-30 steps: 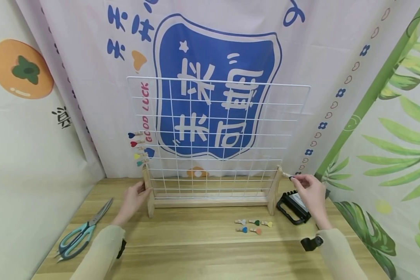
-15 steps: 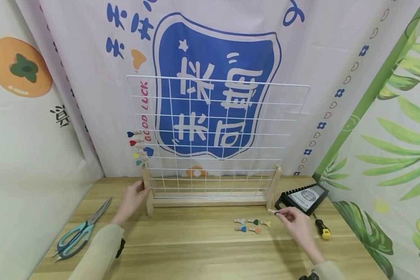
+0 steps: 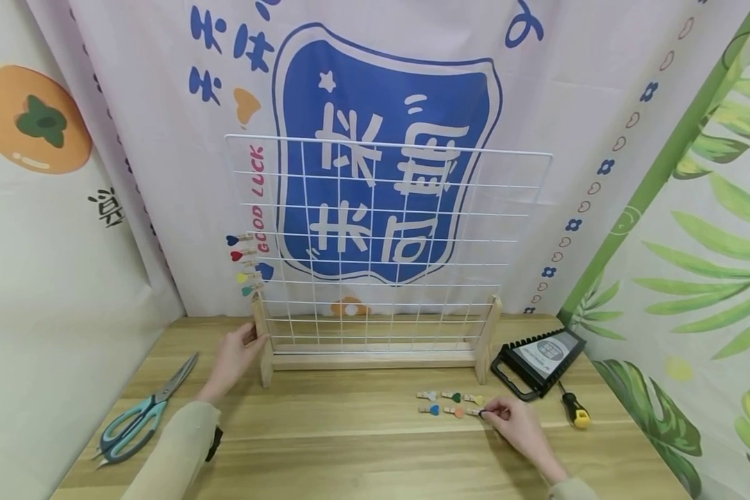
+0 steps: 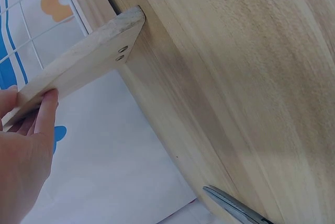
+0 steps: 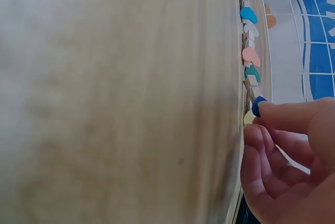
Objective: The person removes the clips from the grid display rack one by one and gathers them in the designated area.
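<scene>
Grid stand (image 3: 375, 362) on a wooden tabletop (image 3: 325, 444), read left to right. Left of the grid stand lie the scissors (image 3: 160, 397), seemingly set aside to free the working area. At the grid stand's left upright (image 4: 91, 56), the left hand (image 3: 233, 357) holds the wood between thumb and fingers, presumably to steady the frame. On its left edge, above that upright, a dark-blue clip (image 3: 233, 240), red clip (image 3: 237, 256), yellow clip (image 3: 243, 278) and teal clip (image 3: 247, 291) form a column, hearts outward, likely for visibility. Before the grid stand's right end, a white clip (image 3: 431, 396), blue clip (image 3: 434, 410), green clip (image 3: 455, 397), orange clip (image 3: 458, 412) and lemon clip (image 3: 478, 400) lie in rows, probably for easy picking. There too, the right hand (image 3: 515, 423) pinches a navy clip (image 5: 257, 108) by its heart, leaving the wooden end exposed; contact with the tabletop cannot be told. Right of the grid stand rest a black holder (image 3: 544, 355) and a screwdriver (image 3: 576, 411), apparently out of the way. Counts: scissors, 1 pair; edge clips, 4; loose clips, 5; pinched clip, 1; holder, 1; screwdriver, 1.
</scene>
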### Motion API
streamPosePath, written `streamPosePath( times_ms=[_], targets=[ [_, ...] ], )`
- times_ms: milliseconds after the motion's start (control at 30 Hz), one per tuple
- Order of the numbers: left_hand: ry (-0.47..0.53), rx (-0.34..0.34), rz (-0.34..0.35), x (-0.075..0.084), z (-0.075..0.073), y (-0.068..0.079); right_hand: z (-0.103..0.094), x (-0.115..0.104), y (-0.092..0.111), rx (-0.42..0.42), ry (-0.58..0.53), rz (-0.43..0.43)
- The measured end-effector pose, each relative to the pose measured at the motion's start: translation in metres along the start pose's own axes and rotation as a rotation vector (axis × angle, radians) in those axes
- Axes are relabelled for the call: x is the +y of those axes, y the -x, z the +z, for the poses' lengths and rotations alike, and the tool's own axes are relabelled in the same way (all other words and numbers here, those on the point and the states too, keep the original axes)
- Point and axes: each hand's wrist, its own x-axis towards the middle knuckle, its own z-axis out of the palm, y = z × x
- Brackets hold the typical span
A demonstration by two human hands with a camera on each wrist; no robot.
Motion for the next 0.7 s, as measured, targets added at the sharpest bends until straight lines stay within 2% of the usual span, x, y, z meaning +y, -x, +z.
streamPosePath(
  times_ms=[267,433,700],
  targets=[
    [-0.004,-0.003,-0.010,0.0004,0.0007,0.0000,0.0016,0.0038,-0.0029,-0.035,0.061,-0.022],
    [0.005,-0.006,-0.013,0.0003,0.0008,0.0007,0.0028,0.0040,-0.0047,-0.019,0.094,-0.042],
    [0.001,-0.007,-0.018,0.0020,0.0001,0.0005,0.0016,0.0039,-0.0061,-0.019,0.092,-0.049]
  ],
)
